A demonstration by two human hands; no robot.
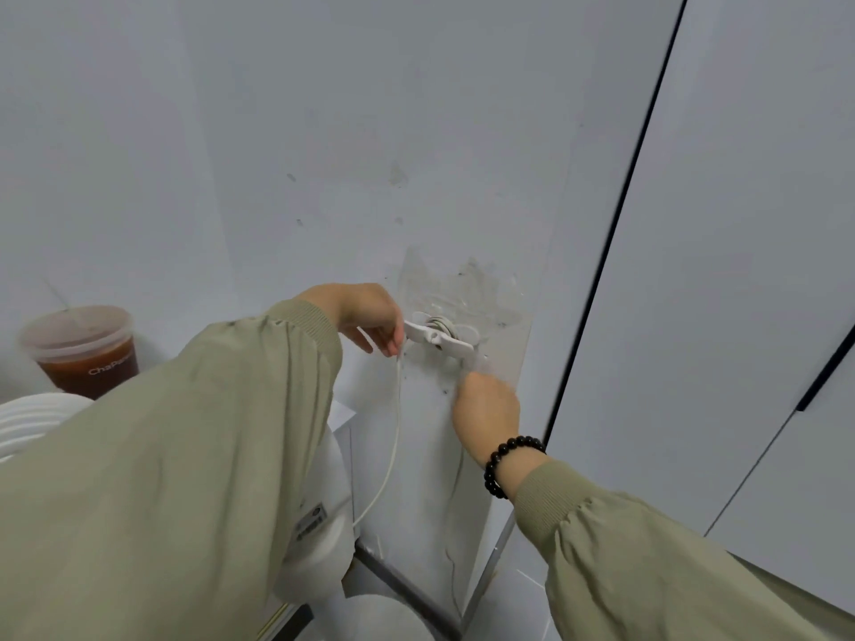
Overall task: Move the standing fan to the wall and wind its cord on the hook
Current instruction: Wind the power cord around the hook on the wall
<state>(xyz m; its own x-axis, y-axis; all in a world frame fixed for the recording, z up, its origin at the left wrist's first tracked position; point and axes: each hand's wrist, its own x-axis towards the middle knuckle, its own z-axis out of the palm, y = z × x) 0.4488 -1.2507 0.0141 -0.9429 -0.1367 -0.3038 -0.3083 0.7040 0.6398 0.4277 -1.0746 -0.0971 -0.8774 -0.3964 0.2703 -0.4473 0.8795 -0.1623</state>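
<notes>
Although several turns of cord (437,323) already sit round the neck of the white wall hook (440,339), winding is judged incomplete: a long slack run hangs from the hook's left arm down to the standing fan (324,501). The fan's white body stands just beside the wall (324,131), below and left of the hook, so the move to the wall appears done. Its ribbed grille (32,421) shows at the left edge, and most of the body is hidden by a sleeve. The left hand (370,319) is at the hook's left arm, thumb and fingertips pinching the cord where the slack begins. The right hand (486,409), wearing a black bead bracelet (509,460), reaches up to the hook's lower right arm with its back to the camera. Its fingers are blurred and hidden, so whether they grip anything cannot be told. A thin grey line drops along the wall below this hand; it may be a second strand or a shadow. Remaining work, by judgement: take up the slack in further turns and secure the free end, which is not seen. One container is present: a clear plastic cup (81,351) at far left, closed with a lid (74,328) and pierced by a straw (55,293). It holds a brown drink (92,372) to roughly two-thirds. Its support is hidden.
</notes>
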